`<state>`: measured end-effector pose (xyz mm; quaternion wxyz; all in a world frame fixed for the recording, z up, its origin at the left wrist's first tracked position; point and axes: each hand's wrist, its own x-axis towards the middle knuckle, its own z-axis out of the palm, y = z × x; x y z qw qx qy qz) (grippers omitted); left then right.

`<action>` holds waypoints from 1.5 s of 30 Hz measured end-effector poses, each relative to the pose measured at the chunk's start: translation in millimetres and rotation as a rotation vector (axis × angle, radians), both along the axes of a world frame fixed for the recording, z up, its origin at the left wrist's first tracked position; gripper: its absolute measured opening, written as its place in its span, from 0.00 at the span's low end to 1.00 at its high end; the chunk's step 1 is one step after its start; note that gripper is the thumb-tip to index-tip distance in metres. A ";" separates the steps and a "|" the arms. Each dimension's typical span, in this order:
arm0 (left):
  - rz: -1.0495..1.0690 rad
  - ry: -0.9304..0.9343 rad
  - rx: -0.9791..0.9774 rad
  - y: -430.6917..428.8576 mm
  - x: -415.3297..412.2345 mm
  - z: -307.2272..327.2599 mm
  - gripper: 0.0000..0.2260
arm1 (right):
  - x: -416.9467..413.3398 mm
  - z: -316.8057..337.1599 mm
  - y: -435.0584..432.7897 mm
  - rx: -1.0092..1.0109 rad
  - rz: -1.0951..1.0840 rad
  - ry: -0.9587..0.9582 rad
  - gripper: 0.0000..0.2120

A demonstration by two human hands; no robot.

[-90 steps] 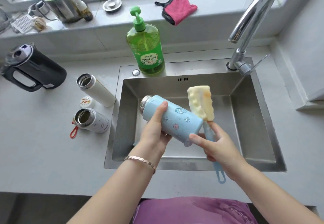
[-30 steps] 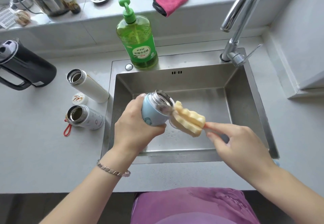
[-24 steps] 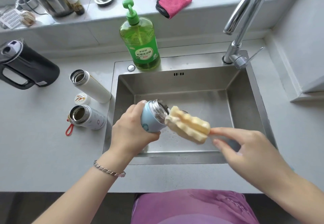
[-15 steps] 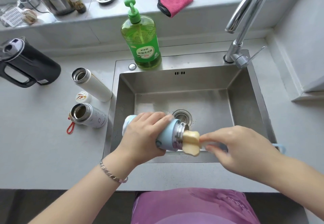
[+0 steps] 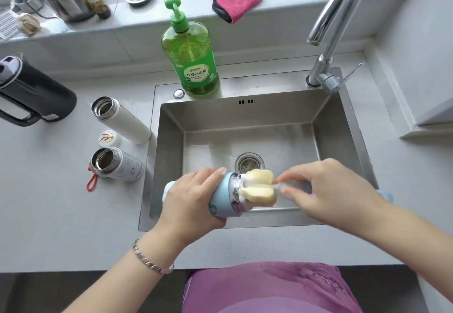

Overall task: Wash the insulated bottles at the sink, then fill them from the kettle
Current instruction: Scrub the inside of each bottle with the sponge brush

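The pale blue bottle (image 5: pixel 220 202) lies on its side above the near edge of the sink (image 5: pixel 245 116), its steel mouth pointing right (white foam shows at the rim). The yellow sponge head of the brush (image 5: pixel 258 189) sits partly inside the mouth. The left hand (image 5: pixel 193 200) wraps the bottle's body, fingers curled over its top. The right hand (image 5: pixel 326 190) pinches the brush handle between thumb and forefinger. The kettle (image 5: pixel 36 92) stands on the counter at far left.

We see the pale blue bottle (image 5: pixel 221 202) held sideways above the sink (image 5: pixel 245 92), mouth pointing right, with the yellow sponge brush (image 5: pixel 258 191) partly inside it. The tall white bottle (image 5: pixel 125 123) and the short patterned bottle (image 5: pixel 122 167) stand uncapped left of the sink, with the black kettle (image 5: pixel 41 97) further left.
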<state>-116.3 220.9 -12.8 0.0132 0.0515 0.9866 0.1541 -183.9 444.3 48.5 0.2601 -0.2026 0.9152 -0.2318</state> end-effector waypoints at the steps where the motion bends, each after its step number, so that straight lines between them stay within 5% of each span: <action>1: -0.007 0.014 0.008 -0.3 0.6 0.4 0.32 | -4.6 -4.4 2.7 0.004 -0.044 -0.025 0.09; 9: -0.049 0.070 0.029 3.9 -0.4 -6.8 0.31 | 11.5 -13.4 -7.2 -0.102 0.002 -0.085 0.08; 14: -0.030 0.161 0.066 1.5 -5.0 -3.7 0.30 | -1.2 -23.8 -1.4 -0.155 -0.218 -0.172 0.04; 19: 0.095 0.100 0.095 1.3 -1.2 -12.7 0.36 | 6.8 -10.4 -15.0 -0.134 -0.046 -0.150 0.10; 23: 0.015 0.164 0.102 4.8 3.9 -12.5 0.31 | -20.0 -8.0 -5.6 -0.198 -0.166 -0.321 0.05; 34: 0.021 0.131 0.120 12.7 7.4 -18.2 0.32 | -13.8 -12.0 -13.0 -0.158 -0.136 -0.332 0.08; 37: 0.100 0.122 0.200 8.8 1.3 -20.4 0.35 | -7.2 -13.6 -12.0 -0.062 0.035 -0.303 0.06; 41: 0.168 0.077 0.235 9.5 4.0 -28.8 0.36 | -29.9 6.1 8.1 0.095 0.138 -0.285 0.18; 45: 0.215 0.050 0.238 12.2 10.0 -37.5 0.35 | -30.2 7.6 15.7 -0.378 -0.256 -0.302 0.03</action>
